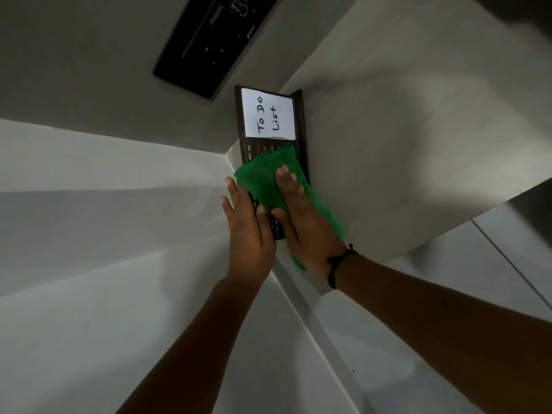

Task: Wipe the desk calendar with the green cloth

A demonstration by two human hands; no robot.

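The dark desk calendar (301,127) stands against the pale counter (403,130) edge, bearing a white "To Do List" card above month and date markings. The green cloth (263,177) lies pressed flat over its lower face.

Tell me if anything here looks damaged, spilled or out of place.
Nothing stands out. The desk calendar looks intact, the right hand presses the green cloth on it, and the left hand steadies its edge.

- You press a green cloth (263,177); its weave looks soft, fuzzy and matt.
- The desk calendar (301,130) has a dark, smooth frame with a slight sheen.
- Its white note (268,115) is matt paper.
- The grey surface (388,130) beside looks smooth and matt.
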